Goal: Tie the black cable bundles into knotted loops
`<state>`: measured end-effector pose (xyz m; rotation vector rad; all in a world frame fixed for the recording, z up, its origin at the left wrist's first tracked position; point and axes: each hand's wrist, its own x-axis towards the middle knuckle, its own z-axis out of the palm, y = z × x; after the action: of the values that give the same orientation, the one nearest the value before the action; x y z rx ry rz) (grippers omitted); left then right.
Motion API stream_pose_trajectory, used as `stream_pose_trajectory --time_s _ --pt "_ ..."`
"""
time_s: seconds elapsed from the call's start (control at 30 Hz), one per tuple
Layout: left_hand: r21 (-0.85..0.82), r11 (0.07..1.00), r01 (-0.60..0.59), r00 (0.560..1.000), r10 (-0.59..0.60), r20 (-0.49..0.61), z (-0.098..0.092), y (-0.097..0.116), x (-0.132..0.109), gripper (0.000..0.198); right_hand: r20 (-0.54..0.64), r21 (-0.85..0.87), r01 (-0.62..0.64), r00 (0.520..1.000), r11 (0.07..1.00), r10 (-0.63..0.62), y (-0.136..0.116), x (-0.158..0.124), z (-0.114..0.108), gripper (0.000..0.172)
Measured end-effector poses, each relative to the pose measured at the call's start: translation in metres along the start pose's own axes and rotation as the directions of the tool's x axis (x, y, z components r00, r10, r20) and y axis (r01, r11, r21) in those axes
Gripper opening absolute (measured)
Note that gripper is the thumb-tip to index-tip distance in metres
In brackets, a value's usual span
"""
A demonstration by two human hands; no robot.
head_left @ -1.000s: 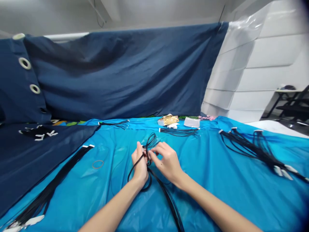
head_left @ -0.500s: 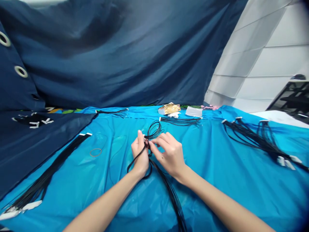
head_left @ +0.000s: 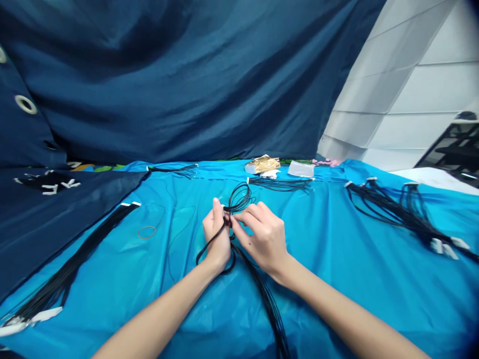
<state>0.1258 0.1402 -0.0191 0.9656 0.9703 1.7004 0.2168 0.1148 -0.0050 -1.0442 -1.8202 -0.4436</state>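
Between my two hands, over the middle of the blue sheet, is a bundle of thin black cables [head_left: 262,284]. Its loops rise above my fingers, one thicker loop hangs by the left wrist, and the strands trail down toward the front edge. My left hand [head_left: 217,234] is closed around the cables with the thumb pointing up. My right hand [head_left: 262,234] pinches at the same spot with thumb and fingertips. A small white piece shows at the left fingertips. What exactly lies between the right fingertips is hidden.
Long black cables with white ends [head_left: 82,249] lie at left, and another cable bundle [head_left: 396,209] at right. Toward the back are a short cable bundle [head_left: 280,184], a gold packet [head_left: 264,164] and a translucent bag [head_left: 301,169]. An orange ring [head_left: 146,232] lies left of my hands.
Both hands keep nearly the same grip on the cables. The right hand has shifted very slightly, and the whole view has moved a little.
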Motion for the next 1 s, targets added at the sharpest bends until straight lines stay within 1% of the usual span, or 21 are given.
stream_pose_trajectory --time_s 0.23,0.43,0.67,0.77,0.83,0.93,1.0 --pt "0.029 0.999 -0.014 1.0 0.014 0.022 0.0 -0.001 0.0 0.048 -0.01 0.007 -0.006 1.0 1.0 0.006 -0.001 0.0 -0.001 0.023" --pt "0.103 0.993 -0.051 0.998 0.048 0.035 0.0 0.002 -0.002 0.049 -0.032 0.011 -0.004 0.999 1.0 0.004 -0.003 0.001 -0.003 0.02" --pt "0.153 0.986 -0.071 0.997 0.066 0.04 0.0 0.005 -0.005 0.045 -0.001 0.016 0.01 1.0 1.0 -0.01 -0.002 0.0 -0.003 0.019" --pt "0.141 0.989 -0.037 0.999 0.034 0.024 -0.001 0.005 -0.005 0.046 0.004 0.003 0.015 1.0 1.0 -0.015 -0.002 -0.001 -0.002 0.02" --pt "0.114 0.993 -0.012 0.999 0.008 0.033 -0.001 0.003 -0.005 0.047 -0.001 -0.004 0.02 1.0 1.0 -0.02 -0.001 -0.001 0.0 0.02" --pt "0.024 0.998 0.057 0.993 -0.059 0.097 0.001 0.003 -0.003 0.048 -0.003 -0.004 0.052 0.999 0.999 -0.052 0.006 0.001 0.003 0.017" --pt "-0.053 0.989 0.142 0.981 -0.133 0.139 0.002 0.005 0.001 0.049 -0.002 -0.014 0.132 0.991 0.991 -0.132 0.014 0.001 0.001 0.014"
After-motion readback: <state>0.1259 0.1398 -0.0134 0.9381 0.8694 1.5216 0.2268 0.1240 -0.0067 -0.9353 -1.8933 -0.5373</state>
